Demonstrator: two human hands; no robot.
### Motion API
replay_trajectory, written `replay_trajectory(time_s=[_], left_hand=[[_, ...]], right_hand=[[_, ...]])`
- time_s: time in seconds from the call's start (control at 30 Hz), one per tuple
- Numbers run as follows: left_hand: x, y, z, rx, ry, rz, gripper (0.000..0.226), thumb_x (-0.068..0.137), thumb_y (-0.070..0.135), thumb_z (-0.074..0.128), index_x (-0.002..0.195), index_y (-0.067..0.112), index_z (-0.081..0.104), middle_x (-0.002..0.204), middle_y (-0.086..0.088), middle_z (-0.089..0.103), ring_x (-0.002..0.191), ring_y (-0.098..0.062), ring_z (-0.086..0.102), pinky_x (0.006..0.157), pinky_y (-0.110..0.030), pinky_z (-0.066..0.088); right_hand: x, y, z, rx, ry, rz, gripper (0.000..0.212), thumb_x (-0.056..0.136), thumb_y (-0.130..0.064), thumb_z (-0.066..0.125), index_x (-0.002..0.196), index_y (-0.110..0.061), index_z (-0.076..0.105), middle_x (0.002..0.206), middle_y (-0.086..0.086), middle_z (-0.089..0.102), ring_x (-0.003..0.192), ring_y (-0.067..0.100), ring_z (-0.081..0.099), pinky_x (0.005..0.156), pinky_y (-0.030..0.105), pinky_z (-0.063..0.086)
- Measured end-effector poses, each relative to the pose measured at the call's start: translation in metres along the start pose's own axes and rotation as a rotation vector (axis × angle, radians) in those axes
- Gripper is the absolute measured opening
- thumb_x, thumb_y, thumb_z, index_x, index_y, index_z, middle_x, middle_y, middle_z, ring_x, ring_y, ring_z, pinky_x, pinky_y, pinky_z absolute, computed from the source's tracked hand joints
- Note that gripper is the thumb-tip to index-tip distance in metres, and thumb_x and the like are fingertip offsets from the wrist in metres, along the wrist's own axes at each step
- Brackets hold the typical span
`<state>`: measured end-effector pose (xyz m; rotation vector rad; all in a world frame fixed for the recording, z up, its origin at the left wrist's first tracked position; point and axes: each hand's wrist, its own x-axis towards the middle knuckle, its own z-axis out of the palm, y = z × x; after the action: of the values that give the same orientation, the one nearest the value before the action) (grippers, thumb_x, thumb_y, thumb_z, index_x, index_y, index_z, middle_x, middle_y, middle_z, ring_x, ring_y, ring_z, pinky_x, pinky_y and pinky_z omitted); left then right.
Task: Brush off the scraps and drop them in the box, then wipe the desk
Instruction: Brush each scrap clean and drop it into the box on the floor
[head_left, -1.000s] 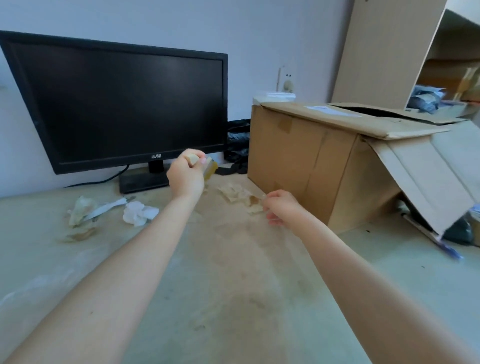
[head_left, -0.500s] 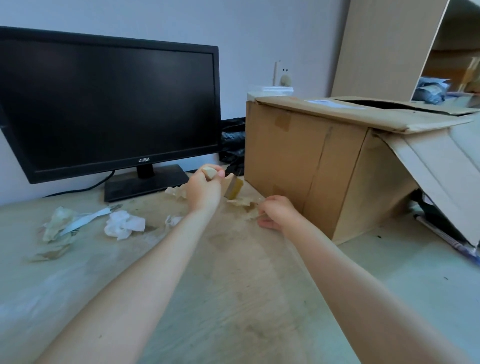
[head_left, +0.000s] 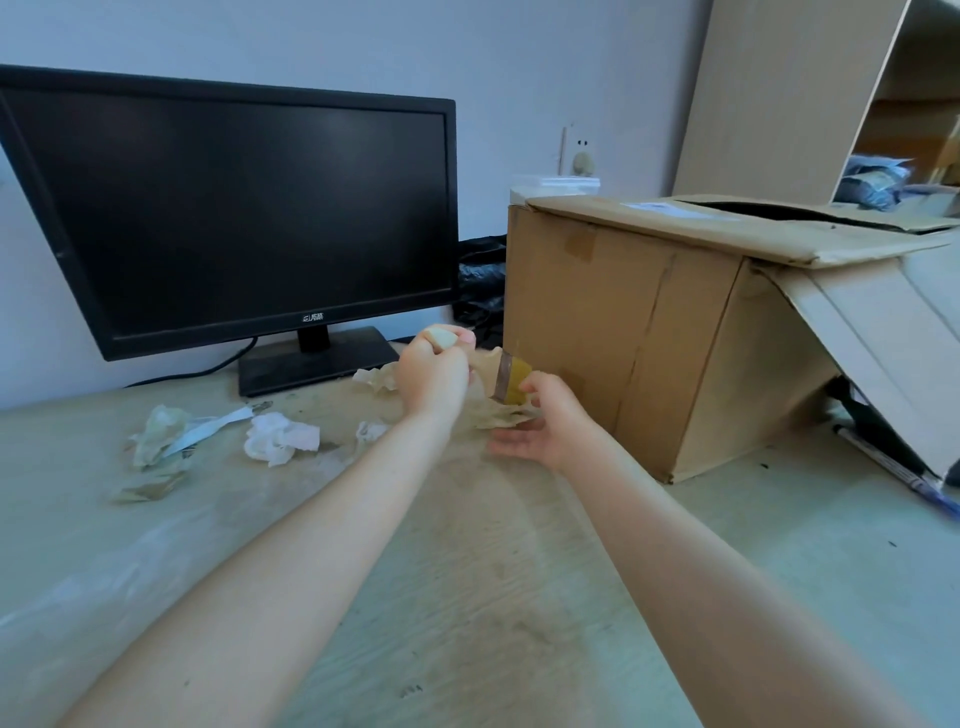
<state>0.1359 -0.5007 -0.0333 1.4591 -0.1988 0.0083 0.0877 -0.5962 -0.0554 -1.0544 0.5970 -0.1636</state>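
While the left hand (head_left: 434, 374) grips the brush (head_left: 506, 378) handle in a closed fist, bristles angled down onto a crumpled scrap (head_left: 501, 414), the right hand (head_left: 545, 426) lies palm-up, fingers loosely spread, touching that scrap beside the box (head_left: 623, 332). More scraps (head_left: 280, 441) lie on the desk (head_left: 467, 597) near the monitor (head_left: 234, 208).

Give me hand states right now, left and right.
Left hand: closed around the brush handle.
Right hand: open, palm up, cupped under a paper scrap at the bristles.
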Motion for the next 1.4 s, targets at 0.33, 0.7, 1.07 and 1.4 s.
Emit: replay_trajectory(time_s=[0.33, 0.7, 1.07, 1.4], left_hand=[[0.015, 0.030, -0.035, 0.118, 0.063, 0.229, 0.027, 0.086, 0.012, 0.057, 0.064, 0.028, 0.061, 0.078, 0.013, 0.060, 0.094, -0.019, 0.062, 0.087, -0.033, 0.054], [0.046, -0.005, -0.081, 0.459, 0.177, 0.287, 0.012, 0.092, 0.020, 0.054, 0.084, 0.024, 0.063, 0.090, 0.003, 0.058, 0.083, -0.013, 0.049, 0.065, -0.018, 0.033], [0.029, 0.002, -0.058, 0.519, -0.130, 0.285, 0.025, 0.086, 0.024, 0.061, 0.064, 0.037, 0.061, 0.076, 0.018, 0.058, 0.079, -0.003, 0.055, 0.067, -0.017, 0.041], [0.036, 0.025, -0.043, 0.450, -0.012, 0.473, 0.014, 0.089, 0.023, 0.057, 0.078, 0.026, 0.066, 0.084, 0.012, 0.062, 0.074, -0.003, 0.051, 0.055, -0.003, 0.034]], right_hand=[[0.011, 0.012, 0.020, -0.162, 0.150, -0.017, 0.051, 0.089, 0.010, 0.042, 0.136, -0.007, 0.034, 0.137, 0.016, 0.041, 0.114, 0.031, 0.052, 0.081, 0.044, 0.051], [0.024, 0.018, 0.030, -0.321, 0.145, -0.078, 0.066, 0.087, 0.011, 0.043, 0.145, -0.014, 0.023, 0.139, 0.016, 0.037, 0.093, 0.026, 0.049, 0.073, 0.037, 0.053], [0.026, 0.015, 0.019, -0.321, 0.203, -0.090, 0.062, 0.087, 0.009, 0.046, 0.143, -0.012, 0.027, 0.138, 0.015, 0.040, 0.107, 0.030, 0.054, 0.072, 0.035, 0.053], [0.024, 0.006, 0.005, -0.373, 0.269, -0.104, 0.063, 0.088, 0.009, 0.047, 0.144, -0.012, 0.027, 0.134, 0.015, 0.043, 0.100, 0.028, 0.050, 0.078, 0.036, 0.054]])
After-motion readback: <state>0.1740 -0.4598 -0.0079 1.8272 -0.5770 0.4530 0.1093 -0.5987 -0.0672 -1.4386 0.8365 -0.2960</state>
